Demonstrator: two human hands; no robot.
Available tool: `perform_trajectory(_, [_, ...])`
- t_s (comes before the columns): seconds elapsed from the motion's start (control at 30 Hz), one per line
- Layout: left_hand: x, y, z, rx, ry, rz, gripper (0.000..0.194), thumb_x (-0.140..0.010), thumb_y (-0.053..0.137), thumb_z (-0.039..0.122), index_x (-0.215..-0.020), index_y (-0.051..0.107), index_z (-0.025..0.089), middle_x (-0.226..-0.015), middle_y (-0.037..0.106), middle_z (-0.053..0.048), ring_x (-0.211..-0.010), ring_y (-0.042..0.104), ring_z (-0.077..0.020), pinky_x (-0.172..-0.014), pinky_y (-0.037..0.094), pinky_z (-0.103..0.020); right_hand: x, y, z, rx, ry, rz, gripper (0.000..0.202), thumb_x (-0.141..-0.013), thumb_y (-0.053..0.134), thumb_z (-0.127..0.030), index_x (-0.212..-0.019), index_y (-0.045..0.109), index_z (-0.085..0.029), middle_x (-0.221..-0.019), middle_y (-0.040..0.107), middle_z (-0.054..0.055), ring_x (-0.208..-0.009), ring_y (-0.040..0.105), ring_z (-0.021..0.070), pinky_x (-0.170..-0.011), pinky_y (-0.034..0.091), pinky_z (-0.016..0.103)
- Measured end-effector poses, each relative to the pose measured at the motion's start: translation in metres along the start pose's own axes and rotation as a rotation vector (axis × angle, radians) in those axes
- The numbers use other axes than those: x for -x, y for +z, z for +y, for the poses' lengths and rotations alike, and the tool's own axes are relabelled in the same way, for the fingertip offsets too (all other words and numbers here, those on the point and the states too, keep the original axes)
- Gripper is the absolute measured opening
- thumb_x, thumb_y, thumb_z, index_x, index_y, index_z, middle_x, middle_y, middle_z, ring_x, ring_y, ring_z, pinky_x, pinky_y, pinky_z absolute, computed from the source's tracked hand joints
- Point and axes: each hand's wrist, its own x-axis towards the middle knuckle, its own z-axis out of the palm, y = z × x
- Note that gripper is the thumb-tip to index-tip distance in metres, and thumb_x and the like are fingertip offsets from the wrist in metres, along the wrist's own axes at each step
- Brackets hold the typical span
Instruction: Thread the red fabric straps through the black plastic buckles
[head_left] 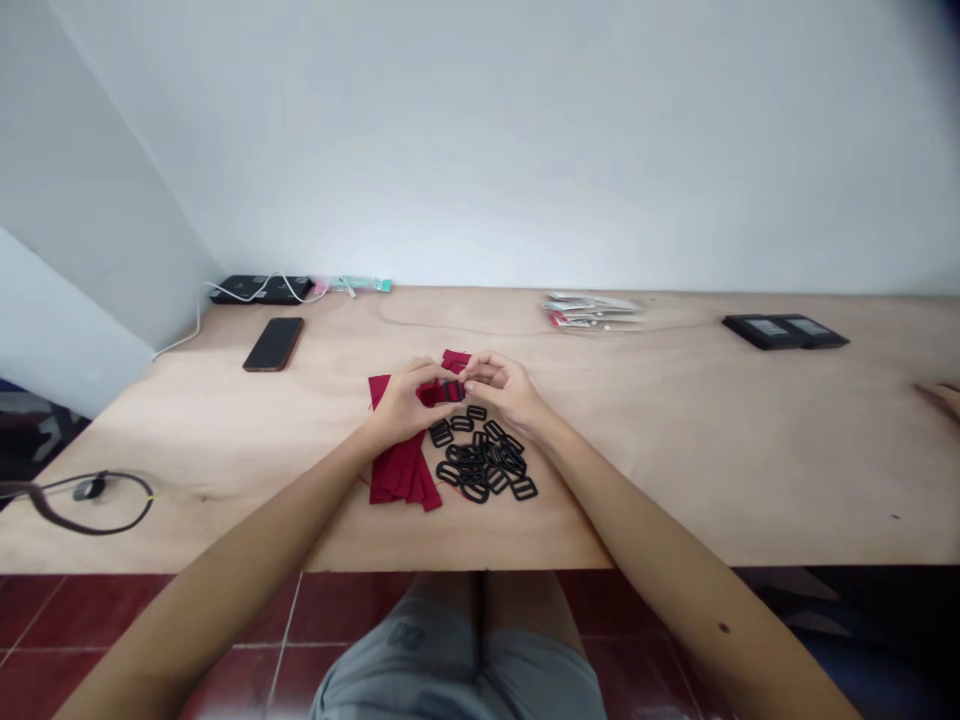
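Note:
Between my two hands is a black strap slider buckle [454, 391] with a red fabric strap [430, 394] at its left side. My left hand [403, 402] is closed on the strap close to the buckle. The fingers of my right hand [504, 388] pinch the buckle's right edge. Under my left hand lie several red fabric strips [405, 475], fanned out on the table. Another red piece [455, 360] shows behind my hands. Several loose black slider buckles [484, 460] are heaped just below my hands, beside the strips.
On the wooden table [675, 450] a phone [274, 344] and black boxes [261, 290] with a white cable lie at left. Plastic packets [592, 311] and two black cases [784, 331] are toward the wall. A cable loop [97, 505] sits left; another person's hand [941, 396] rests far right.

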Motion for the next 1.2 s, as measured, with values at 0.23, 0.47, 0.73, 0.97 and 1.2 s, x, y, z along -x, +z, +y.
perform_trajectory(0.23, [0.001,0.001,-0.001,-0.047,0.046,0.033,0.024,-0.091,0.083,0.033,-0.110,0.076,0.021,-0.101,0.073,-0.008,-0.096,0.068,-0.0232,-0.089,0.056,-0.040,0.002,0.000,-0.002,0.048,0.005,-0.060,0.038,-0.071,0.097,-0.037,-0.088,0.066,-0.023,-0.098,0.074,0.004,-0.087,0.068,0.0186,-0.082,0.057,0.033])
perform_trajectory(0.47, [0.003,0.003,-0.003,-0.063,0.067,-0.006,0.019,-0.091,0.081,0.029,-0.108,0.076,0.021,-0.104,0.074,-0.008,-0.099,0.069,-0.0240,-0.093,0.057,-0.042,0.002,0.001,0.003,0.233,-0.004,-0.118,0.036,-0.071,0.096,-0.043,-0.078,0.068,-0.021,-0.084,0.067,0.001,-0.079,0.063,0.0191,-0.075,0.053,0.033])
perform_trajectory(0.73, [0.001,0.003,-0.005,-0.091,0.056,0.030,0.022,-0.089,0.084,0.031,-0.107,0.077,0.021,-0.099,0.073,-0.006,-0.094,0.069,-0.0226,-0.088,0.056,-0.039,0.002,0.002,0.000,0.126,-0.047,-0.063,0.031,-0.079,0.091,-0.045,-0.074,0.071,-0.021,-0.114,0.072,0.008,-0.107,0.068,0.0249,-0.101,0.052,0.042])
perform_trajectory(0.97, [0.001,0.001,-0.009,-0.113,-0.014,0.018,0.024,-0.088,0.084,0.026,-0.111,0.077,0.021,-0.103,0.073,-0.006,-0.098,0.069,-0.0229,-0.093,0.057,-0.040,0.006,0.005,-0.016,-0.165,0.046,-0.007,0.033,-0.074,0.094,-0.037,-0.070,0.065,-0.023,-0.111,0.076,0.005,-0.115,0.068,0.0267,-0.112,0.049,0.046])
perform_trajectory(1.2, [-0.001,-0.004,-0.019,-0.093,-0.068,-0.002,0.031,-0.086,0.087,0.029,-0.115,0.078,0.021,-0.101,0.073,-0.006,-0.092,0.069,-0.0211,-0.088,0.058,-0.037,0.004,0.003,-0.023,-0.330,0.080,0.005,0.024,-0.071,0.092,-0.031,-0.075,0.070,-0.024,-0.105,0.079,0.004,-0.101,0.069,0.0240,-0.093,0.056,0.040])
